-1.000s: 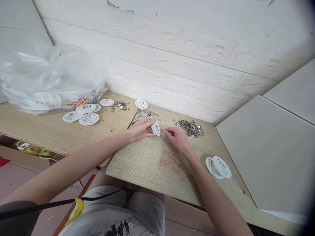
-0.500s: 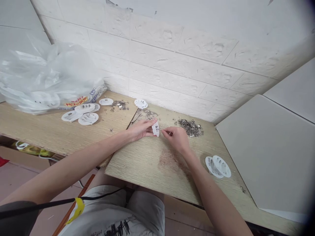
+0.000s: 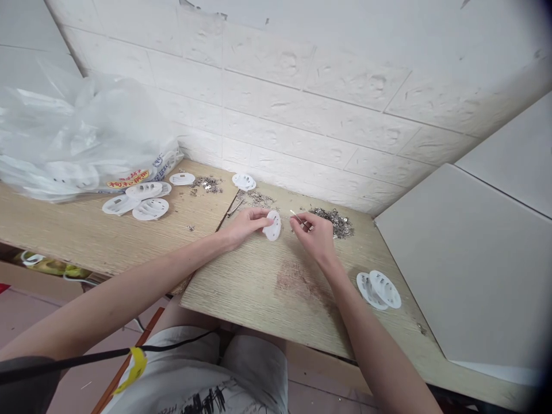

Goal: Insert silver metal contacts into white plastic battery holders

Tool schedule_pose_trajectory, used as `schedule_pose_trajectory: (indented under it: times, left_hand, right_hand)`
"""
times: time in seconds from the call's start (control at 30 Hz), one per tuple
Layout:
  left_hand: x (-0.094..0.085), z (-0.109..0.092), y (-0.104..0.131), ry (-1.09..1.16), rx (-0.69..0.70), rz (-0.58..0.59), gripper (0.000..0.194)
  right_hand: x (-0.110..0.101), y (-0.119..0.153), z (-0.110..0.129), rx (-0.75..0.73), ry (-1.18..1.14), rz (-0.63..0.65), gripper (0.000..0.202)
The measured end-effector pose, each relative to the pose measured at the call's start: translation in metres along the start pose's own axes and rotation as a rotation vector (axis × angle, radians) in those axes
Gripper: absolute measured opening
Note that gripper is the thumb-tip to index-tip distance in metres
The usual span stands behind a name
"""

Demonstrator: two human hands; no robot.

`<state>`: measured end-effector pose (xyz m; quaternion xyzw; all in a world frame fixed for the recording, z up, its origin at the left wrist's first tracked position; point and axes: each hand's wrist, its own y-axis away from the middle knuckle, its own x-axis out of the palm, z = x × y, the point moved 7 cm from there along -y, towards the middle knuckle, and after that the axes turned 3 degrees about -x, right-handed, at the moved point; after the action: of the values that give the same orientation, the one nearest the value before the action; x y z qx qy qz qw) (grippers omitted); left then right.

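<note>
My left hand [image 3: 252, 226] pinches a white oval plastic plate [image 3: 272, 226] by its left edge, holding it tilted up above the table. Small slots and dark spots show on the plate's face. To the right, my right hand [image 3: 315, 231] is closed around a thin slender tool [image 3: 297, 217] whose light tip points up and left toward the plate. The tool's kind is too small to make out, and a gap separates it from the plate. Just behind my right hand lies a heap of small metal pieces [image 3: 340, 223].
Two similar plates [image 3: 385, 289] overlap at the right. Several plates [image 3: 150, 209] lie at the left beside a clear plastic bag [image 3: 86, 138]. Smaller scatterings of metal bits [image 3: 207, 184] sit near the wall [image 3: 267, 103]. A grey panel [image 3: 466, 259] borders the table's right side.
The plate in my left hand has turned so its face shows more fully. My right hand has drawn slightly away from it, and the thin tool now points upward.
</note>
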<state>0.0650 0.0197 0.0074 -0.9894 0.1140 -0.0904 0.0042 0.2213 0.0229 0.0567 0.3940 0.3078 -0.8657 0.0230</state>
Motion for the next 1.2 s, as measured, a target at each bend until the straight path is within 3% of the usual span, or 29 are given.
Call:
schedule_pose_trajectory:
  times: [0.1, 0.27, 0.43, 0.57, 0.67, 0.87, 1.2]
  left_hand:
    - [0.005, 0.000, 0.002, -0.006, -0.011, 0.044, 0.033]
    - [0.007, -0.007, 0.006, -0.102, 0.069, 0.043, 0.031]
    - [0.006, -0.031, 0.017, -0.388, 0.362, -0.046, 0.016]
    - [0.014, -0.051, 0.032, -0.690, 0.659, -0.065, 0.007]
    - [0.020, -0.054, 0.039, -0.816, 0.773, -0.054, 0.007]
    - [0.019, -0.048, 0.037, -0.866, 0.688, -0.084, 0.005]
    - [0.015, -0.042, 0.032, -0.834, 0.603, -0.145, 0.008]
  right_hand:
    - [0.011, 0.002, -0.001, 0.034, -0.113, 0.067, 0.022]
    - [0.013, 0.004, 0.009, -0.038, -0.121, 0.029, 0.015]
    - [0.013, 0.008, 0.020, -0.090, -0.158, 0.003, 0.007]
    - [0.008, 0.016, 0.039, -0.311, 0.003, -0.125, 0.004]
    - [0.007, 0.021, 0.047, -0.428, 0.109, -0.163, 0.007]
    - [0.008, 0.023, 0.049, -0.447, 0.184, -0.114, 0.014]
    - [0.006, 0.020, 0.052, -0.449, 0.108, -0.123, 0.013]
